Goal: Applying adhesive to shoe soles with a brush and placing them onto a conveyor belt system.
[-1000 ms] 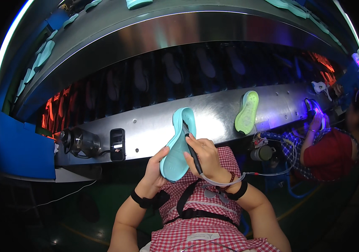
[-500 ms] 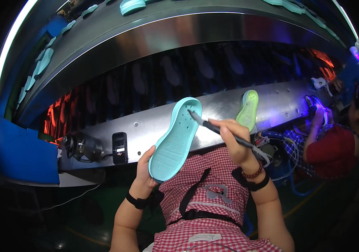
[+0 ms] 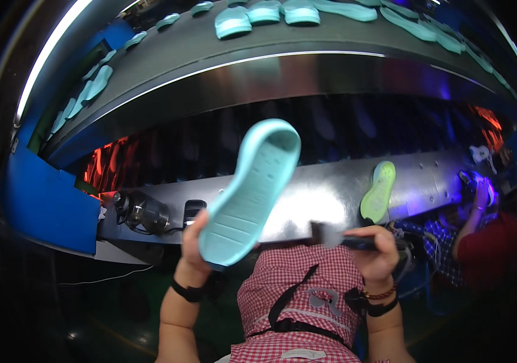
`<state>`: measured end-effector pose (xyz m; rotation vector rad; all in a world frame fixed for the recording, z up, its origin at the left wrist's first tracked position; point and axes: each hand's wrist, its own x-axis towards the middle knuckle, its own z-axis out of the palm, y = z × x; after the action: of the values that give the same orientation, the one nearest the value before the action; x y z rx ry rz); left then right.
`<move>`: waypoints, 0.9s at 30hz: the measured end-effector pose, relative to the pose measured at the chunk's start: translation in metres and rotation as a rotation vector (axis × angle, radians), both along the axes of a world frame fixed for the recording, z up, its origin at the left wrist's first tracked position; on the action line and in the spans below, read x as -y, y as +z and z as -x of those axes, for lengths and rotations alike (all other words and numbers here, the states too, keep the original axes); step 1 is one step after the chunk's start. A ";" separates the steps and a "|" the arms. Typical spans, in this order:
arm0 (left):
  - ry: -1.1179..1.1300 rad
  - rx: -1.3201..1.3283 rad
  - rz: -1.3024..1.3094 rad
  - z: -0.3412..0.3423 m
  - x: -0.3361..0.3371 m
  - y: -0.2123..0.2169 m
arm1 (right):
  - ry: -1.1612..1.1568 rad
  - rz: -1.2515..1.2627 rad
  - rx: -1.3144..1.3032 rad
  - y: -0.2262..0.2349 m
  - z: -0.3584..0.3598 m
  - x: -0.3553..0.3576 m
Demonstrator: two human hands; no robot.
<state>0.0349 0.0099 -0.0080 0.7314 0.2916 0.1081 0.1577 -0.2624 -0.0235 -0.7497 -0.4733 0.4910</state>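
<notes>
My left hand (image 3: 193, 249) grips a turquoise shoe sole (image 3: 240, 202) at its lower left edge. The sole is tilted, its hollowed, ridged inner face toward me, with small holes near its far end. In my right hand (image 3: 380, 255) is a flat brush (image 3: 355, 242) with a dark handle, blurred by motion. Its bristles point left, below and apart from the sole. A yellow-green sole piece (image 3: 379, 192) rests on the steel ledge (image 3: 316, 202), just beyond my right hand.
A dark container (image 3: 143, 213) and a black case (image 3: 194, 210) stand at the left of the ledge. Behind it, a conveyor belt (image 3: 168, 54) carries several turquoise soles (image 3: 264, 12). At the right, a person in a red top (image 3: 489, 254) handles something under violet light.
The brush has left the sole's far end and moved down and right with my right hand. The sole has shifted slightly. The view has tilted, so more soles show on the belt.
</notes>
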 end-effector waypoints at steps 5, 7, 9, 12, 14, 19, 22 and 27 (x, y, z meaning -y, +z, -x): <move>0.000 0.495 -0.181 -0.051 -0.081 0.104 | -0.070 -0.002 -0.165 -0.023 -0.023 0.024; 0.160 0.625 0.159 -0.081 -0.135 0.121 | -0.058 0.088 -0.220 -0.033 -0.029 0.025; 0.664 0.596 0.422 -0.114 -0.170 0.134 | -0.055 0.084 -0.263 -0.030 -0.027 0.017; 0.913 0.292 -0.292 -0.166 -0.175 0.126 | -0.141 0.144 -0.320 -0.032 -0.026 0.011; 0.676 0.155 -1.022 -0.193 -0.153 0.124 | -0.165 0.162 -0.335 -0.036 -0.030 0.013; 0.583 -0.174 -1.975 -0.257 -0.126 0.115 | -0.233 0.181 -0.346 -0.050 -0.035 0.017; 0.465 -0.325 -2.052 -0.275 -0.149 0.122 | -0.201 0.159 -0.397 -0.050 -0.037 0.014; 0.649 0.101 -2.132 -0.254 -0.163 0.119 | -0.191 0.165 -0.469 -0.049 -0.032 0.013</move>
<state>0.2888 0.1730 0.1111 2.6990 0.2169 1.1890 0.1894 -0.2758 -0.0725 -0.7984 0.0767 0.5113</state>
